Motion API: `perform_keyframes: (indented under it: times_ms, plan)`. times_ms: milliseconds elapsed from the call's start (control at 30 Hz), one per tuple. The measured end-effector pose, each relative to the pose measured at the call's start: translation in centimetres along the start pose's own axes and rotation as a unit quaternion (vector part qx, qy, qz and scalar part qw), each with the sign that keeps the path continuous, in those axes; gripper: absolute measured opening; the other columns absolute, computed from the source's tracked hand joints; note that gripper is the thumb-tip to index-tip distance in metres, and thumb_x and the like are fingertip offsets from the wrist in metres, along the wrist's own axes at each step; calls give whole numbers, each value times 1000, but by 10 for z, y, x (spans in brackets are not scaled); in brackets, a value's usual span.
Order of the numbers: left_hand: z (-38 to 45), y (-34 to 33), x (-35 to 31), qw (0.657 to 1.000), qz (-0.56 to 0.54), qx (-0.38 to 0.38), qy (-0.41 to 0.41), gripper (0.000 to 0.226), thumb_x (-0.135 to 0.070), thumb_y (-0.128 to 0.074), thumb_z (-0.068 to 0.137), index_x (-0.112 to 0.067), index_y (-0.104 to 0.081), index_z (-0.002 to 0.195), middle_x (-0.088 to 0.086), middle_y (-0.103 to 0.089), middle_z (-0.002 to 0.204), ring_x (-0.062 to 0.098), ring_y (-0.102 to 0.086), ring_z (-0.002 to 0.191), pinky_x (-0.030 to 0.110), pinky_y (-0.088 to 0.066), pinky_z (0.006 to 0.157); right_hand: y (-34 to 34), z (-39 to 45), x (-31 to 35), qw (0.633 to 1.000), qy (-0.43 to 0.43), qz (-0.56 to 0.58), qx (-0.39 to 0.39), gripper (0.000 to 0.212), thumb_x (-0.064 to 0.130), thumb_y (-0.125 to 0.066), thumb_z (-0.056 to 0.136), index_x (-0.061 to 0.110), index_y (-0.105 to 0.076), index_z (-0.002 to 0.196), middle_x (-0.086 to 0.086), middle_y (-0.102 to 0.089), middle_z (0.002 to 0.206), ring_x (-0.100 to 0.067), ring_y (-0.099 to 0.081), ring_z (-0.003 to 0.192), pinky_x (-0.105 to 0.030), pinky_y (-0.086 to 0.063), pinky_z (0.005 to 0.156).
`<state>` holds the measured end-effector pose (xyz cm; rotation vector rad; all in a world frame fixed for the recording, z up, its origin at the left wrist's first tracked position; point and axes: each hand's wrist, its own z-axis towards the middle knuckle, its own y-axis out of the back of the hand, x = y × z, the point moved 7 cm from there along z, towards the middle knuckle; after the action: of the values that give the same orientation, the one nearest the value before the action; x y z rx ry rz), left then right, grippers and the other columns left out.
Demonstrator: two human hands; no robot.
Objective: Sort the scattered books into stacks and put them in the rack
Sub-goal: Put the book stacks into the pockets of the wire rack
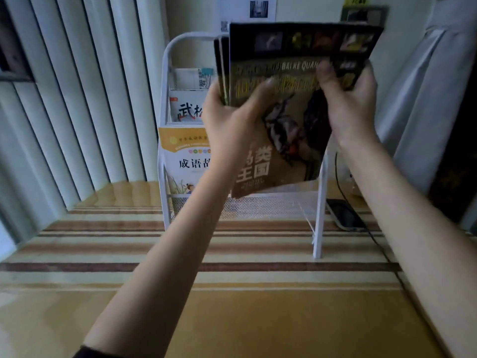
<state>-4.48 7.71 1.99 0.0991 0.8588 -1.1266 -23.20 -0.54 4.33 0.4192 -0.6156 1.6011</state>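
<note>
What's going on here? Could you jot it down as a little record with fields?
held: stack of dark-covered books, upright, in front of the rack
left hand: grips the stack's left edge
right hand: holds the right side, thumb on the front cover
rack: white wire, tiered, standing on the striped surface
already in rack: yellow-topped book in the lower tier, white book with red characters above it
beside rack: dark phone, to its right
</note>
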Motion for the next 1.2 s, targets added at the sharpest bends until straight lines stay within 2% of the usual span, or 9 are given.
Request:
perform_keyframes:
  times_ms: [100,367,533,633,800,900,967,1067,1200]
  plan:
    - [41,-27,-1,1000,2,21,-13,24,-16,-83,70,-18,-60,78,-3,-68,77,11,-67,74,34,-58,76,0,40,2,1000,21,8,-7,72,61,-70,67,11,-52,116,-8,-62,117,-16,-60,111,-36,-49,96]
    - [69,-39,75,983,152,105,0,30,-33,-80,72,-26,-57,90,-14,-65,86,2,-64,80,24,-54,76,5,48,-73,998,-11,-67,-14,60,55,-68,70,17,-50,114,7,-58,105,-2,-56,99,-19,-45,90]
    - [81,-39,68,899,399,135,-124,97,-50,-79,66,-5,-32,137,10,-54,131,28,-58,110,36,-48,85,-2,57,-89,994,12,-105,17,52,35,-71,83,8,-48,121,7,-56,109,1,-52,102,-9,-38,90]
    - [79,-36,76,854,463,166,-168,118,-56,-76,65,-7,-9,149,11,-49,139,33,-63,102,46,-51,83,-5,53,-101,991,18,-122,48,57,36,-69,83,3,-45,124,4,-56,113,-5,-53,106,-13,-40,93]
    - [86,-35,84,811,523,190,-182,63,-67,-52,81,-14,-43,115,5,-66,93,30,-62,80,34,-45,61,-1,42,-109,970,20,-193,149,71,32,-74,80,23,-26,132,14,-37,135,8,-46,114,-10,-37,99]
    - [87,-39,90,798,537,204,-182,48,-62,-43,89,-15,-52,93,1,-57,77,24,-56,71,28,-34,55,-6,40,-103,927,73,-328,164,51,48,-61,78,33,-50,126,5,-46,127,-11,-44,116,-37,-37,104]
    - [88,-44,89,782,550,219,-194,51,-61,-42,90,-13,-57,96,3,-59,80,26,-59,78,28,-38,60,-18,37,-92,872,150,-444,143,42,52,-49,85,28,-62,117,-2,-52,125,-21,-45,118,-43,-28,106]
    - [86,-47,91,696,651,196,-231,58,-64,-38,89,-12,-52,113,9,-64,106,29,-57,104,41,-37,88,-58,22,-90,806,220,-515,193,46,49,-33,97,27,-51,133,2,-52,136,-20,-42,129,-43,-18,109]
    - [63,-44,96,675,660,127,-305,46,-50,-46,91,-9,-56,106,8,-67,104,28,-63,99,40,-43,84,-70,4,-120,754,237,-581,197,54,42,-26,97,25,-25,148,-4,-44,141,-25,-36,134,-49,-13,114]
